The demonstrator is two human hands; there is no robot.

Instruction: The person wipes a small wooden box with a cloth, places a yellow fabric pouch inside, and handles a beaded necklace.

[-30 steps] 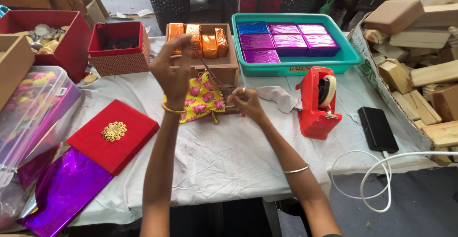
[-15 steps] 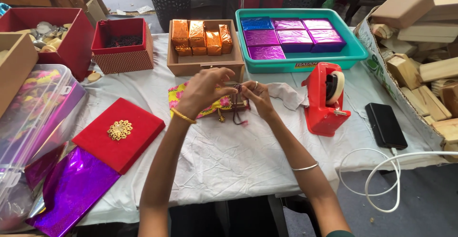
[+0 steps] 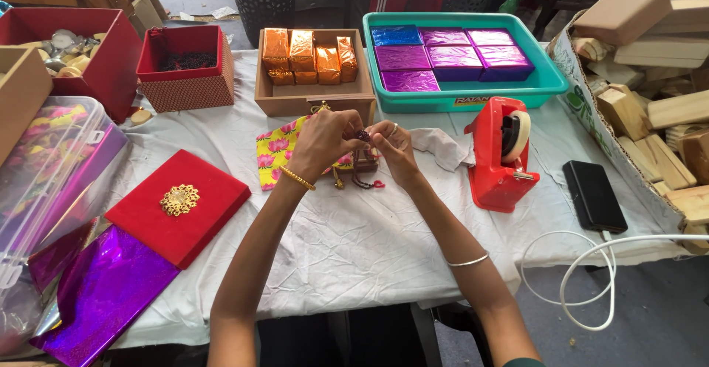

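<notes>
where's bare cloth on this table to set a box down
Widest bare white cloth is at the near edge, between the red lid and the tape dispenser. A smaller patch lies below the dispenser, left of the phone. The back row and left side are crowded.

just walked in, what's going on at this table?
A person's left hand and right hand are together over a yellow fabric pouch with pink flowers, pinching its dark drawstring cord between the fingertips. The pouch lies on the white cloth-covered table. Behind it sit a wooden box of orange foil packets and a teal tray of purple foil boxes; a red tape dispenser stands to the right.
</notes>
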